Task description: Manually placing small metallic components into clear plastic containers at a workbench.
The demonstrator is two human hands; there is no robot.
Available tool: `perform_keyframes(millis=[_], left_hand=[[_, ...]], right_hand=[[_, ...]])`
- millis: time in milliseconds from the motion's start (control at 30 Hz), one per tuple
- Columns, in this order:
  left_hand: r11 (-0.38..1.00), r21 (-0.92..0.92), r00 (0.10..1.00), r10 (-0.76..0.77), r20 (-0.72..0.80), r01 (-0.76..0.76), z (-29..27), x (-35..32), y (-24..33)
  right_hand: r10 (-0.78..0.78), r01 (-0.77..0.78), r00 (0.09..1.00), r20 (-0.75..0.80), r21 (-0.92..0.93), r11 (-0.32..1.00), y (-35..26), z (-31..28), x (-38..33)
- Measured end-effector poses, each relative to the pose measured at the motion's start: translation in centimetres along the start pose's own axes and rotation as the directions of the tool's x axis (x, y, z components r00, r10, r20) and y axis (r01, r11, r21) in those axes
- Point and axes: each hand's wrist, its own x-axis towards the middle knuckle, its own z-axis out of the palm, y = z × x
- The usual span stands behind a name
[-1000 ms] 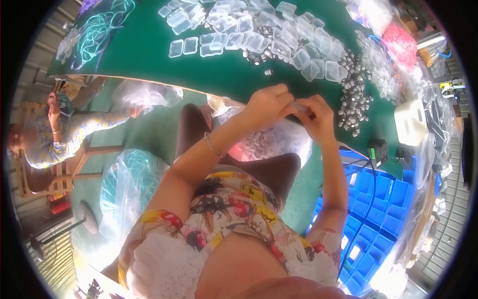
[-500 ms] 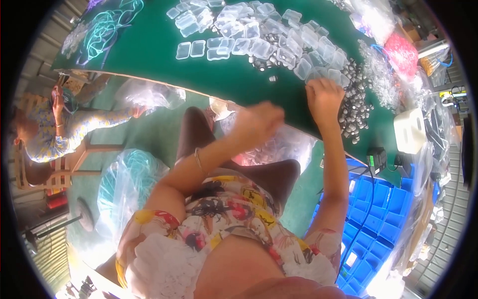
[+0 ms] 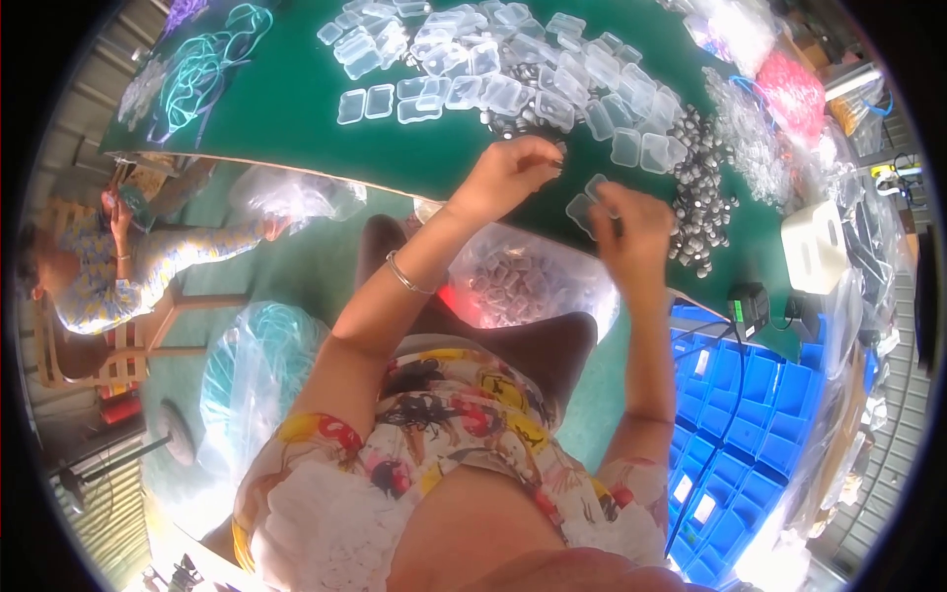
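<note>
My right hand (image 3: 636, 232) holds a small clear plastic box (image 3: 582, 214) by its side, over the table's near edge. The box's lid stands open. To its left, my left hand (image 3: 508, 176) is closed in a pinch, its fingertips at a small silver-and-dark piece (image 3: 561, 147). Many more clear plastic boxes (image 3: 421, 107) lie spread over the green table (image 3: 296, 109) beyond my hands. A heap of small silver-and-dark pieces (image 3: 700, 212) lies right of my right hand, and more lie among the boxes.
Teal cords (image 3: 212, 74) lie at the far left. Clear plastic bits (image 3: 747, 133), a pink bag (image 3: 792, 94) and a white container (image 3: 814, 247) line the right side. Blue bins (image 3: 740, 395) stand below right. A bag of small pieces (image 3: 513, 281) sits under the edge. Another person (image 3: 109, 257) sits left.
My right hand has come back from the box pile toward me with a clear box. My left hand has moved forward onto the table, to the small piece.
</note>
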Motion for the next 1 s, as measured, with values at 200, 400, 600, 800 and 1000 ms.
perform_keyframes(millis=[200,400,600,800,1000], left_hand=[[0.994,0.087,0.997,0.059,0.044,-0.063,1.9,-0.9,0.0],[0.842,0.485,0.972,0.217,0.094,-0.235,4.0,-1.4,1.2],[0.632,0.680,0.918,0.361,0.166,-0.371,4.4,-1.2,0.7],[0.627,0.745,0.971,0.205,0.123,-0.226,4.9,-1.2,1.0],[0.574,0.730,0.927,0.270,0.259,-0.372,4.2,-1.9,1.6]], right_hand=[[0.313,-0.326,0.945,-0.091,-0.265,0.908,6.2,-5.4,-2.0],[0.357,-0.301,0.926,0.119,-0.334,0.893,5.5,-6.6,-3.7],[0.257,-0.194,0.965,0.040,-0.548,0.814,5.8,-4.5,-3.6],[0.199,-0.147,0.979,0.050,-0.507,0.849,4.4,-4.0,-2.6],[0.034,-0.038,0.999,-0.038,-0.100,0.994,0.2,-0.9,-1.8]])
